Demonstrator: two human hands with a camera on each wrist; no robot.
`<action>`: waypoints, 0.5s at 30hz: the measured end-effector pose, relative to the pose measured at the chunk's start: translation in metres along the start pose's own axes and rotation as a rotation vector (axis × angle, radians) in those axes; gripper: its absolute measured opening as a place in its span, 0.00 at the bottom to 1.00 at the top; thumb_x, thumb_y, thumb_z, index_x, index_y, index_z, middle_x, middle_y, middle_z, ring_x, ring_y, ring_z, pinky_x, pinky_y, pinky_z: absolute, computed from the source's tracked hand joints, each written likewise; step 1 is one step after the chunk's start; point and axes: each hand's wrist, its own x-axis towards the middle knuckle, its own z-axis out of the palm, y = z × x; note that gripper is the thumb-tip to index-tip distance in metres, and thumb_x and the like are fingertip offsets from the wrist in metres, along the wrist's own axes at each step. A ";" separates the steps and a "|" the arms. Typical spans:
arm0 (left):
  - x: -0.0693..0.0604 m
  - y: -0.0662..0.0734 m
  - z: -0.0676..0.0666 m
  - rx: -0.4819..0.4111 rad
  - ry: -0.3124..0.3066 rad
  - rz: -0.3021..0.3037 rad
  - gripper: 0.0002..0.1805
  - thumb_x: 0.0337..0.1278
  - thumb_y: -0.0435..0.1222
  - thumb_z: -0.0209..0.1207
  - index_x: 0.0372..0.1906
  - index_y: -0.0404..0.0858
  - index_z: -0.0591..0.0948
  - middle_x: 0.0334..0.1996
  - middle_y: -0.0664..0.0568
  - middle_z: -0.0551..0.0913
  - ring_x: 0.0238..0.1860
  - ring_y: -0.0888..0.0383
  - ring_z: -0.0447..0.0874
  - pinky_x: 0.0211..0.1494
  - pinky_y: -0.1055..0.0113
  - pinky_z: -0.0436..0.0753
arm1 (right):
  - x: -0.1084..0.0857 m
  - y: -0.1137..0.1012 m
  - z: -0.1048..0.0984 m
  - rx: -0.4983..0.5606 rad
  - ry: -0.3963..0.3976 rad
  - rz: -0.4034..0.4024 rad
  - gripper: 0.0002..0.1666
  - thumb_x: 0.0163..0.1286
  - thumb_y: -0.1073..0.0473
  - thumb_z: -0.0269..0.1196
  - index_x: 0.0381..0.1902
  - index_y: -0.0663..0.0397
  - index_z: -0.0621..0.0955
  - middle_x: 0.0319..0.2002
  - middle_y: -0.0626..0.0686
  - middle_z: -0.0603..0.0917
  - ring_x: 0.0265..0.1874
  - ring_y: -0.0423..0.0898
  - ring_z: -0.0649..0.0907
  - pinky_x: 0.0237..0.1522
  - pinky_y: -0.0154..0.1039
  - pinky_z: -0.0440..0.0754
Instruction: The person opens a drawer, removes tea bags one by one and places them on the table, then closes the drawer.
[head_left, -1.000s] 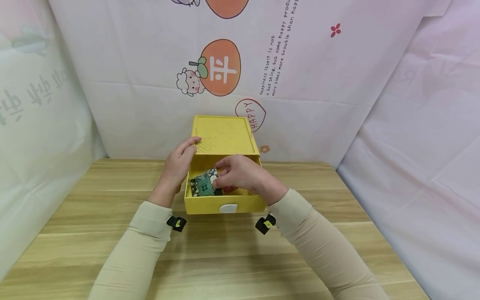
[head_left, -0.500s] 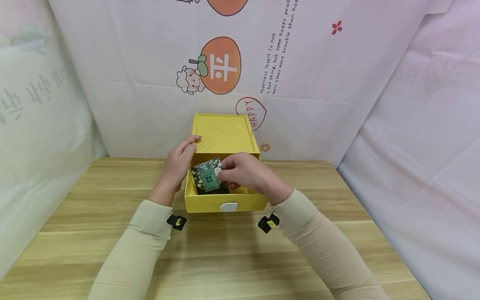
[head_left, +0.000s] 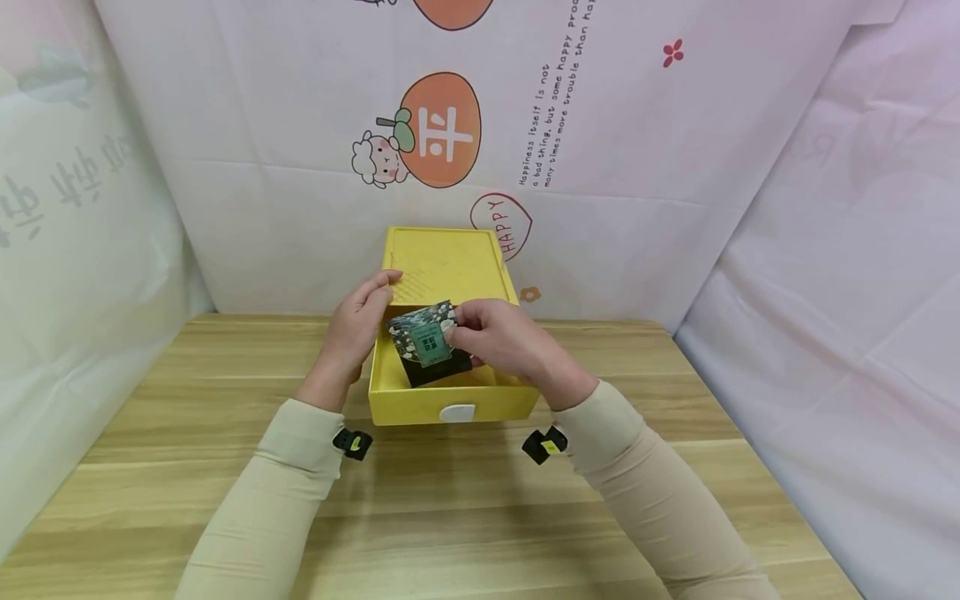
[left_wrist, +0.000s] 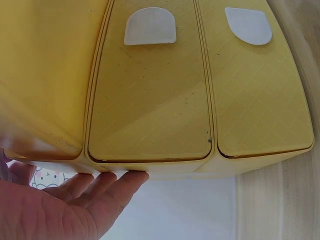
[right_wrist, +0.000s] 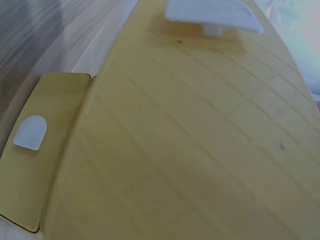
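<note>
In the head view, a yellow drawer cabinet (head_left: pixel 448 262) stands at the back of the table with its top drawer (head_left: pixel 420 407) pulled out. Thumb and fingers of my right hand (head_left: pixel 504 337) pinch the right side of a dark floral tea packet (head_left: pixel 427 343) with a teal label. The packet tilts over the drawer, and its lower part is over the opening. My left hand (head_left: pixel 356 329) rests against the cabinet's left side near the top edge. The left wrist view shows its fingers (left_wrist: pixel 112 200) fairly straight along that side. The right hand is hidden in the right wrist view.
Two lower drawers, a middle one (left_wrist: pixel 150 100) and a bottom one (left_wrist: pixel 260 90), are closed and carry white tabs. A white tab (head_left: pixel 457 413) also sits on the pulled-out drawer's front. A printed white cloth (head_left: pixel 300 233) hangs close behind the wooden table (head_left: pixel 442 517).
My right hand has raised the tea packet from inside the drawer, moving up and slightly right, so more of it shows. The left hand stays in place on the cabinet.
</note>
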 end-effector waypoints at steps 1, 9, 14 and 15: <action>0.000 0.000 0.000 0.001 0.000 0.002 0.26 0.80 0.50 0.42 0.74 0.54 0.75 0.79 0.60 0.66 0.81 0.55 0.58 0.81 0.49 0.60 | -0.001 0.000 -0.001 -0.011 0.007 -0.010 0.14 0.79 0.53 0.61 0.33 0.54 0.80 0.29 0.51 0.77 0.29 0.52 0.79 0.28 0.39 0.74; 0.000 0.000 0.000 0.004 -0.006 0.001 0.26 0.80 0.50 0.41 0.75 0.54 0.74 0.79 0.60 0.66 0.80 0.55 0.58 0.81 0.48 0.60 | -0.007 -0.003 -0.009 -0.077 0.066 -0.037 0.17 0.80 0.50 0.59 0.32 0.52 0.78 0.26 0.50 0.76 0.26 0.48 0.75 0.28 0.40 0.68; -0.001 0.000 0.001 0.004 -0.006 0.003 0.26 0.80 0.50 0.41 0.75 0.54 0.74 0.79 0.60 0.66 0.81 0.54 0.58 0.81 0.48 0.59 | -0.010 -0.004 -0.014 -0.069 0.091 -0.027 0.17 0.80 0.48 0.59 0.34 0.53 0.79 0.27 0.52 0.78 0.27 0.50 0.74 0.28 0.42 0.67; -0.001 0.000 0.001 0.003 -0.006 0.003 0.26 0.81 0.50 0.41 0.75 0.54 0.74 0.79 0.60 0.66 0.81 0.54 0.58 0.81 0.48 0.59 | -0.011 -0.004 -0.015 -0.063 0.098 -0.025 0.17 0.80 0.48 0.59 0.35 0.53 0.79 0.27 0.53 0.78 0.28 0.51 0.75 0.28 0.42 0.67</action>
